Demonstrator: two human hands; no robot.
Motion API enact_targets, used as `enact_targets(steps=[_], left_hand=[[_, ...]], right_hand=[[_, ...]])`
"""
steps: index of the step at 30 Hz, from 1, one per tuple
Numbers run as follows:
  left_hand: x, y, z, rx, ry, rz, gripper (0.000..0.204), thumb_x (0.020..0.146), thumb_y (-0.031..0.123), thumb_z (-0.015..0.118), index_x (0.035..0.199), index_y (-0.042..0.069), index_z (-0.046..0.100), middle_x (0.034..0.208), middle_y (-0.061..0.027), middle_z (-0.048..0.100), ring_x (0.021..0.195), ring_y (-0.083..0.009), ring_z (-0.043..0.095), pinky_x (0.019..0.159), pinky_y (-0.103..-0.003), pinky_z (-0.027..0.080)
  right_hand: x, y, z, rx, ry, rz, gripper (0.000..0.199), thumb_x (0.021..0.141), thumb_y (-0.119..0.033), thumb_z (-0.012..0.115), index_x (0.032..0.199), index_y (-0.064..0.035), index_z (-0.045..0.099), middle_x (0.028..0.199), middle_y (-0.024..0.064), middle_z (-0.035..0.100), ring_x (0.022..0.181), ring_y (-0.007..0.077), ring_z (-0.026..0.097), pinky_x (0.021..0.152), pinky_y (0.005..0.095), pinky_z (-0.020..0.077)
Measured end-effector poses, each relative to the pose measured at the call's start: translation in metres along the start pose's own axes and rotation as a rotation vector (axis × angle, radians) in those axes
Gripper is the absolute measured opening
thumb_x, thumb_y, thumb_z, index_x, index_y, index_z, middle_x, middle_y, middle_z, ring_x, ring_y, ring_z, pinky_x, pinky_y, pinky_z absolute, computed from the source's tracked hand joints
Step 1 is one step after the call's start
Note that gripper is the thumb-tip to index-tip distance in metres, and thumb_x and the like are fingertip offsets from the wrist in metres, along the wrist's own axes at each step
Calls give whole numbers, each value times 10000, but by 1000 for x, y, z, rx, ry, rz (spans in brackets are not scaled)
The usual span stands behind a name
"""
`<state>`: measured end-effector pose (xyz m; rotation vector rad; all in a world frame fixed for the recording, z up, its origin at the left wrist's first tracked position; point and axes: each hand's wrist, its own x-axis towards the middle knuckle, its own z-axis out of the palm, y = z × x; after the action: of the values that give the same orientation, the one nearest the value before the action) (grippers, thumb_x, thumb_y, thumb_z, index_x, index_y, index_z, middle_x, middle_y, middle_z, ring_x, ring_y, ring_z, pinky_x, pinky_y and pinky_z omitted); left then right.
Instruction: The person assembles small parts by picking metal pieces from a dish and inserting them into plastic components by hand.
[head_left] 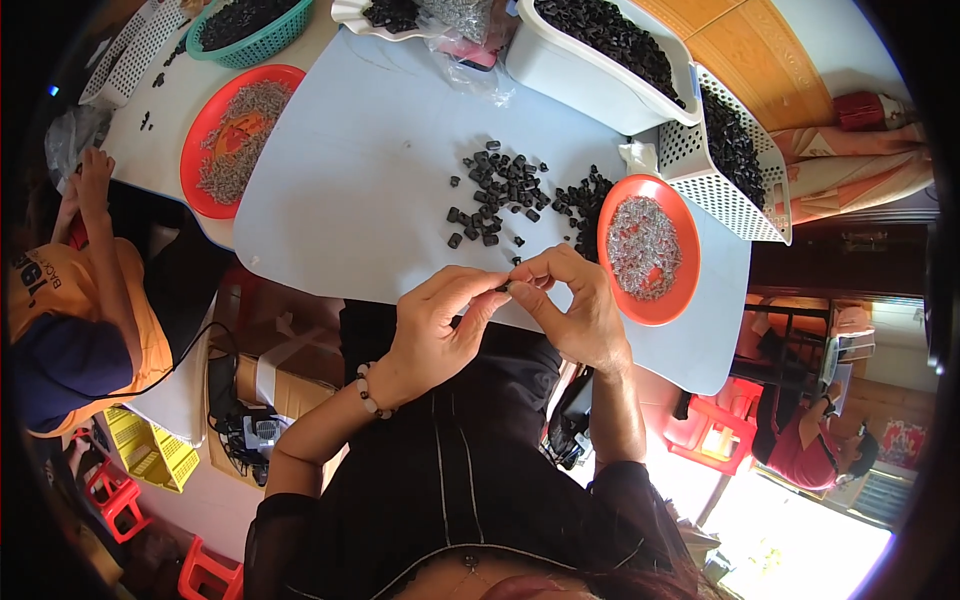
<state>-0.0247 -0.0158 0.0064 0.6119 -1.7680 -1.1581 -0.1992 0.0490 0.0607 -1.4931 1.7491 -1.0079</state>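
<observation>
Small black part [503,288] is up between both hands, in front of the wearer, at the near edge of the counter [350,170]. Left grip [435,325]: thumb and index pinching it from the left. Right grip [580,310]: thumb and index pinching from the right, tips almost meeting the left ones. Can't tell if it's one piece or two mated; fingertips cover most of it.

For this two-handed pinch I'd let one side hold steady and the other do the turning or pressing. Push straight along the part's axis, no tilt; something this small would likely skew or pop out if squeezed off-centre. Light pressure until it's lined up, then firm. Fingertips rather than finger pads, so the working end can be seen.

Main risk: a drop at this edge probably lands in the lap. Better to work slightly further in, over the counter.

Layout's good: chunky black pieces [515,185] loose just ahead, smaller black pieces [588,200] to their right, then the orange-red plate [689,245] of thin metal pieces [640,240]. Right hand is near that plate's rim, so watch for knocking it.
</observation>
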Motion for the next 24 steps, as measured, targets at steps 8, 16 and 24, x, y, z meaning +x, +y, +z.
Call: enact_targets(steps=[8,16,24], left_hand=[[-5,-1,1,-227,-61,-226,180,935,-9,667,1112,-37,686,946,-50,643,805,-77,590,737,-229,503],[-5,2,10,-220,-109,-220,176,911,22,686,1085,3,707,893,-79,680,743,-108,638,709,-241,536],[-6,0,14,-461,-116,-378,186,938,24,678,1116,-27,690,910,-37,661,778,-70,617,721,-226,529]], right_hand=[[-11,31,-52,-757,472,90,166,846,-90,705,1007,-59,729,953,109,708,923,313,638,822,417,509],[-17,73,-74,-684,405,221,155,818,-121,720,972,-112,733,846,94,692,897,308,633,779,438,507],[-18,81,-85,-526,512,188,86,845,-131,724,901,-67,737,819,100,715,772,241,662,719,368,524]])
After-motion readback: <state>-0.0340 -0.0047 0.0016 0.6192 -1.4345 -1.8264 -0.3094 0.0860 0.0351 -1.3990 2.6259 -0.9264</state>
